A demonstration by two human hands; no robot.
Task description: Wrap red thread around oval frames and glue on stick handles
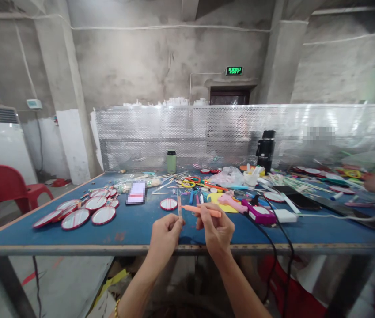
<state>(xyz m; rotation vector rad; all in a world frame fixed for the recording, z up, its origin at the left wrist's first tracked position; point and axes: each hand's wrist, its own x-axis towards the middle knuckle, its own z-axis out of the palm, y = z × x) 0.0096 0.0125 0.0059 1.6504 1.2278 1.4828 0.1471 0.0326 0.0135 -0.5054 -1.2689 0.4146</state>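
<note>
Left hand (165, 235) pinching the slim strip (179, 205) upright over the front of the desk (130, 234), right hand (218, 227) gripping the orange pen-like tool (209, 211), tip right at the strip: best a firm pinch and light, level strokes!

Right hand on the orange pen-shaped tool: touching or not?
Touching. The head view shows the right hand gripping the orange pen-shaped tool, fingers closed around its barrel.

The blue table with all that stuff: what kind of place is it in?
Probably a craft workshop: an orange pen-like tool in the right hand, red-rimmed discs on the table, an exit sign on the wall.
</note>
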